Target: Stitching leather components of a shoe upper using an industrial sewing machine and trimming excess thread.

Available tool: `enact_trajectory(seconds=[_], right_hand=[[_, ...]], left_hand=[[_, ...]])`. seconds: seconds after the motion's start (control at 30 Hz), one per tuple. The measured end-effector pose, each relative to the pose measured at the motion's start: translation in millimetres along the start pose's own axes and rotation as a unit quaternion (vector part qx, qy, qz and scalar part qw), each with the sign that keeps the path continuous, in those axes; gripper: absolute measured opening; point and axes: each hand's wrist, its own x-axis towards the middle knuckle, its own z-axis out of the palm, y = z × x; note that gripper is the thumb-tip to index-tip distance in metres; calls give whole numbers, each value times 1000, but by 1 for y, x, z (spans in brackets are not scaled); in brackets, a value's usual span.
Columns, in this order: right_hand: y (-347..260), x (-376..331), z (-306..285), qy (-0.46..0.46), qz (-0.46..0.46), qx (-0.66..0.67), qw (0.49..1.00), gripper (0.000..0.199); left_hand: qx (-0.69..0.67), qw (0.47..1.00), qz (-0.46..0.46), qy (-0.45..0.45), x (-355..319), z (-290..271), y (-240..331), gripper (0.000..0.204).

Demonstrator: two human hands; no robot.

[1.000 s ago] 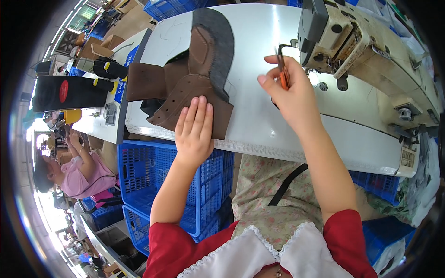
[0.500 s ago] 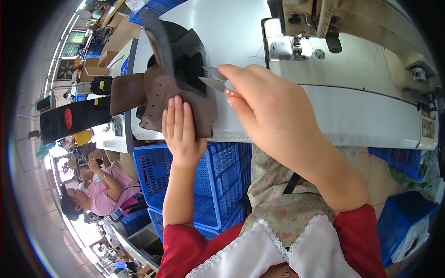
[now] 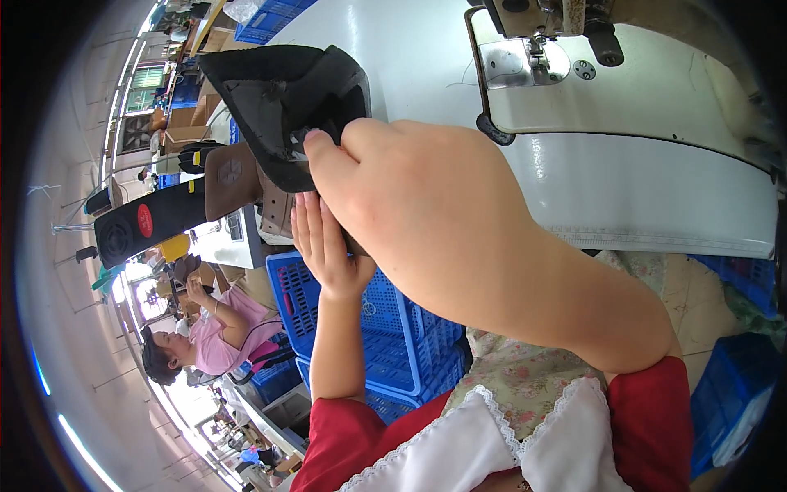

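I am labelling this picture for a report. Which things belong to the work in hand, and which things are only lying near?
In the work: right hand gripping the dark shoe upper; left hand flat by the brown pieces.

Only near: sewing machine, white table, blue crates, black box.

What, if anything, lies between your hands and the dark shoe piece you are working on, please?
Nothing visible does. The right hand already pinches the edge of the dark shoe piece with its fingers, and the left hand lies flat against the brown pieces just beneath it, at the edge of the white table.
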Motion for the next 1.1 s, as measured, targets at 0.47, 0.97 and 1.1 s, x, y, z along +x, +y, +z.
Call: enact_trajectory(seconds=[0.47, 0.97, 1.1], right_hand=[[-8, 0, -4, -13, 6, 1, 1000, 32], [1, -1, -16, -21, -3, 24, 999, 26], [12, -15, -5, 102, 91, 229, 964, 23]], left_hand=[[34, 999, 20, -5, -4, 2, 0, 55], [-2, 1000, -12, 15, -7, 2, -2, 55], [28, 999, 3, -25, -13, -7, 0, 55]])
